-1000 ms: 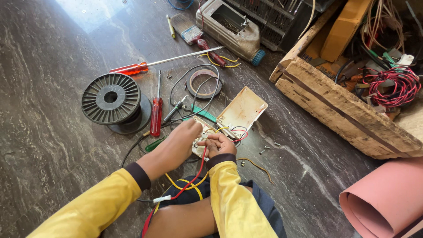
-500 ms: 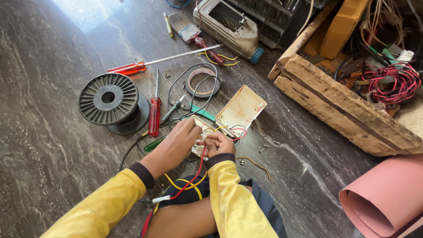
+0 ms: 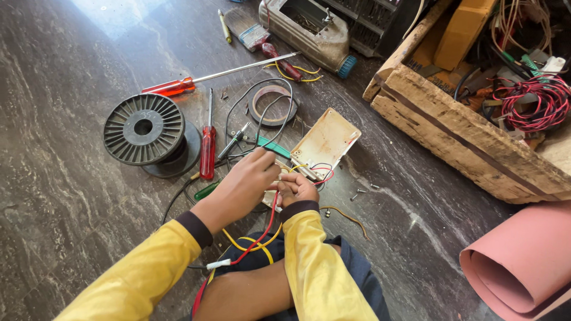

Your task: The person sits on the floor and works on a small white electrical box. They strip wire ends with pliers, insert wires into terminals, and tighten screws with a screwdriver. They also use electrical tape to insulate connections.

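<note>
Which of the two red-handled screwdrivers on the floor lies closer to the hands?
The short red screwdriver beside the black spool; the long one lies farther up.

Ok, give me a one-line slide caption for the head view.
Both hands, left hand and right hand, work wires at a small electrical box on the floor, beside a black spool and red screwdriver.

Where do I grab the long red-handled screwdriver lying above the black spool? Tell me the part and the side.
Grip the long screwdriver by its red handle, the thick left end, probably from above. It lies flat on the floor with bare floor beside the handle; the thin shaft runs right toward clutter. Both hands, left hand and right hand, are busy with wires.
</note>
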